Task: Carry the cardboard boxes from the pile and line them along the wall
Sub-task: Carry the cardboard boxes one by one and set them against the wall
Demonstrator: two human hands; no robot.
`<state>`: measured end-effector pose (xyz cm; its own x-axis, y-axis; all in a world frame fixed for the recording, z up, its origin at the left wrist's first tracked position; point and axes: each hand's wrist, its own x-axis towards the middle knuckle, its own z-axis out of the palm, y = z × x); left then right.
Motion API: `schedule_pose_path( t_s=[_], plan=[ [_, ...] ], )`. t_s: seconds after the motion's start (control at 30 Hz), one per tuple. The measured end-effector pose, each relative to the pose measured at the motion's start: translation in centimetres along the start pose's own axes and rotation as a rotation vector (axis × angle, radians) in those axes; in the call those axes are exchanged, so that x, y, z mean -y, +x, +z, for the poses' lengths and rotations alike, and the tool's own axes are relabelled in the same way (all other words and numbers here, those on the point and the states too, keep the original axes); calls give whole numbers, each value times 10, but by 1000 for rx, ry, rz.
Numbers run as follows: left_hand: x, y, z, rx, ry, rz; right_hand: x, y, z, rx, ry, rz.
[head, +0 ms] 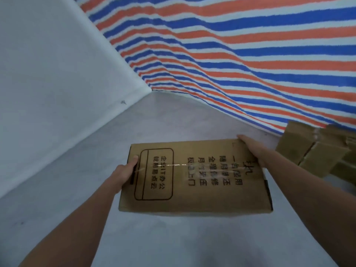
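1. Two-handed carry, by the look of the grip: cardboard box (194, 176) held low over the grey floor (173, 237), near the corner where the white wall (57, 74) meets the striped tarpaulin (231, 54). Cannot tell whether it touches the floor.
2. Left hand (123, 175) gripping the left end, thumb on top, fingers hooked in at a dark slot. Right hand (252, 151) clamped on the far right corner, fingers mostly hidden round the edge.
3. Likely next: setting it down against a wall, in line with the brown boxes (316, 151) at the right by the tarpaulin. Calls for squaring the long side first.
4. Printed sideways on the lid, inside a rounded frame: "企业IT办公 就用易点云". Further columns partly lost under glare on the clear tape; black handwriting beside them unreadable.
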<state>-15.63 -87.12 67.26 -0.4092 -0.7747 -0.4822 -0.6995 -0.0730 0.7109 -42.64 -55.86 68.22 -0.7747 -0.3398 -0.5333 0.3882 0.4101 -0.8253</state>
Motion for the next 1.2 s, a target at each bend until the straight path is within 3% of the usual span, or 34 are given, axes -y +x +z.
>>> schedule_pose_path(
  t_s=[0.27, 0.47, 0.6, 0.9, 1.2],
  plan=[
    [17, 90, -155, -241, -94, -60, 125, 80, 212, 30, -194, -176],
    [26, 195, -267, -506, -23, -187, 207, 170, 406, 240, -344, -239],
    [48, 239, -342, -625, -108, -319, 260, 205, 541, 380, -455, -251],
    [155, 293, -485, -800, -456, -531, 323, 201, 835, 681, -687, -396],
    [237, 378, -677, -868, -505, -612, 356, 165, 1111, 831, -722, -377]
  ],
)
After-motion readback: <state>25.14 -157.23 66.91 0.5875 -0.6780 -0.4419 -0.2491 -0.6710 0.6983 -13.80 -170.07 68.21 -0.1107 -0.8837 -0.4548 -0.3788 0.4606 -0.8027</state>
